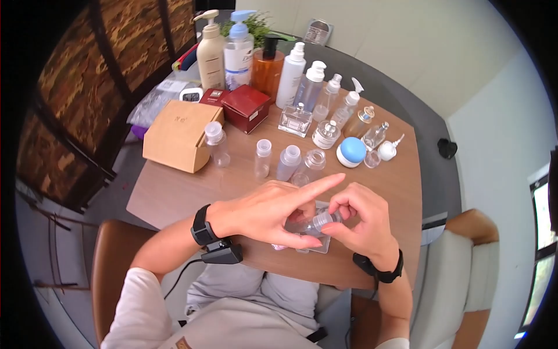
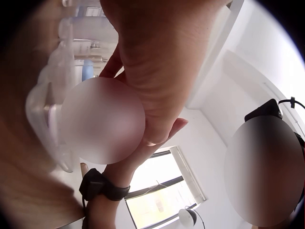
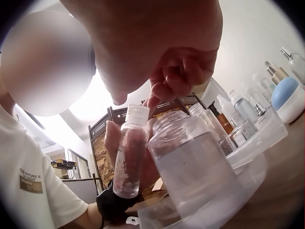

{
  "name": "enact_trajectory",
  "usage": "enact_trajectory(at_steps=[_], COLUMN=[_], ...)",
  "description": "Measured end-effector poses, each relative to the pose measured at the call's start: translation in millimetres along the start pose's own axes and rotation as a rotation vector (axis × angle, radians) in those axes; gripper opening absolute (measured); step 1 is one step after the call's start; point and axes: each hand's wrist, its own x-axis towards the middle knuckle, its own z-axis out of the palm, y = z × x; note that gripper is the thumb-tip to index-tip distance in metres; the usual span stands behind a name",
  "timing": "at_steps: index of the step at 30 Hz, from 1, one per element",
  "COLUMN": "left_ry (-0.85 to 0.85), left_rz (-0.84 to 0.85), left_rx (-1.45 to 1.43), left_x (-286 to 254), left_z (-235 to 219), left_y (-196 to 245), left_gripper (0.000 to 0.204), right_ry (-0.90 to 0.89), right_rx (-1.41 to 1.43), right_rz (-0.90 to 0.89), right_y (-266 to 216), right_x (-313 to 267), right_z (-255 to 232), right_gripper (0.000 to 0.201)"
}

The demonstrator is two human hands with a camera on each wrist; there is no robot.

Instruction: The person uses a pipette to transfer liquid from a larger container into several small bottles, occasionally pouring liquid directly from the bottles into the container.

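My left hand point(image 1: 267, 212) holds a small clear bottle point(image 3: 128, 167) between thumb and fingers, with the index finger stretched out past it. The bottle has a ribbed, translucent top point(image 1: 321, 220). Close around that top curl the thumb and fingers of my right hand point(image 1: 366, 218); whether they touch it cannot be made out. In the right wrist view a wide clear jar point(image 3: 190, 167) stands just beside the bottle, its mouth uncovered, on a clear plastic tray point(image 3: 252, 176). In the head view the left hand partly covers the tray.
Beyond the hands stand small clear bottles point(image 1: 263, 160), a blue-lidded jar point(image 1: 351, 151), a perfume bottle point(image 1: 295, 120) and taller pump bottles point(image 1: 238, 58). A cardboard box point(image 1: 180, 135) and a dark red box point(image 1: 247, 108) are at the left of the wooden table point(image 1: 168, 192).
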Motion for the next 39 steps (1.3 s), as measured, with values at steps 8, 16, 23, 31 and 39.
enact_trajectory(at_steps=[8,16,23,31,39], left_ry=[0.083,0.267,0.281,0.302,0.329], left_rz=[0.107,0.178,0.21,0.281,0.292], left_rx=[0.117,0.307,0.337,0.348,0.392], left_x=[-1.9,-2.2,-1.6,-0.7,-0.4], left_z=[1.5,0.0,1.5,7.0,6.1], left_y=[-4.1,-13.3,-17.0,-19.9,-22.5], left_gripper=[0.098,0.038,0.037,0.035,0.034], right_ry=[-0.053,0.015,-0.04,-0.141,-0.034], right_rx=[-0.143,-0.214,-0.184,-0.102,-0.045], right_rz=[-0.043,-0.114,-0.258,0.017,-0.139], right_y=[2.6,2.5,10.1,7.9,-1.0], right_x=[-2.2,0.9,3.1,-8.4,3.3], right_z=[4.1,1.2,-3.1,-7.4,3.5], right_gripper=[0.027,0.024,0.031,0.033,0.029])
